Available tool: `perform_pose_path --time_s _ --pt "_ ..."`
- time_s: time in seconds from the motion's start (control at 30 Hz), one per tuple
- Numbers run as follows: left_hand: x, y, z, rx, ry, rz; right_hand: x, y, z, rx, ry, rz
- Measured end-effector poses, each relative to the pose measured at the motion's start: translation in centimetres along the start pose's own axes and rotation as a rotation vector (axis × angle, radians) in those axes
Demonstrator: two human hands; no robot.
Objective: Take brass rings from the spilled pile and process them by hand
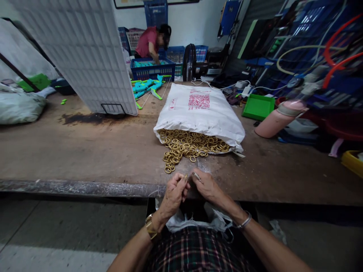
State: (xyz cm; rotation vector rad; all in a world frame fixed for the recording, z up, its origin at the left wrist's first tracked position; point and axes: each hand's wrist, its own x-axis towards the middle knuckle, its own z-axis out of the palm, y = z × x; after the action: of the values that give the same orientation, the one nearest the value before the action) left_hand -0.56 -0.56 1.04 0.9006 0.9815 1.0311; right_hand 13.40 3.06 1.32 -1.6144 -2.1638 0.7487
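Near the table's front edge, my left hand [176, 189] is closed in a pinch on a gold ring [186, 176], only a bit of which shows between the fingertips. Close beside it, my right hand [206, 186] is closed round a small, thin grey tool [196, 175]; its exact kind is hard to make out. Just beyond both hands, many gold rings [185, 145] spill from the mouth of a white sack [178, 109] lying on its side. Below my hands, a white plastic bag [184, 223] hangs open at my lap.
On the wooden table [70, 151] stand a white ribbed panel [90, 56] at left, turquoise and green toy parts [147, 87], a green tray [258, 107] and a pink bottle [273, 120] at right. Behind, a person [150, 41] reaches into a blue crate [153, 71].
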Motion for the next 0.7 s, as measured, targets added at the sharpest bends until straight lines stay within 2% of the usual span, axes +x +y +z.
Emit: perform_pose_path --time_s 0.23,0.6,0.7 --pt "-0.02 -0.12 -0.26 0.083 0.022 -0.015 -1.02 -0.1 0.83 -0.091 -0.012 -0.128" --pt "-0.22 -0.77 -0.66 0.194 0.036 0.052 -0.99 -0.22 0.49 -0.267 -0.171 -0.106" --pt "-0.5 -0.48 -0.35 0.178 0.034 0.028 -0.43 -0.43 0.07 -0.33 -0.184 -0.035"
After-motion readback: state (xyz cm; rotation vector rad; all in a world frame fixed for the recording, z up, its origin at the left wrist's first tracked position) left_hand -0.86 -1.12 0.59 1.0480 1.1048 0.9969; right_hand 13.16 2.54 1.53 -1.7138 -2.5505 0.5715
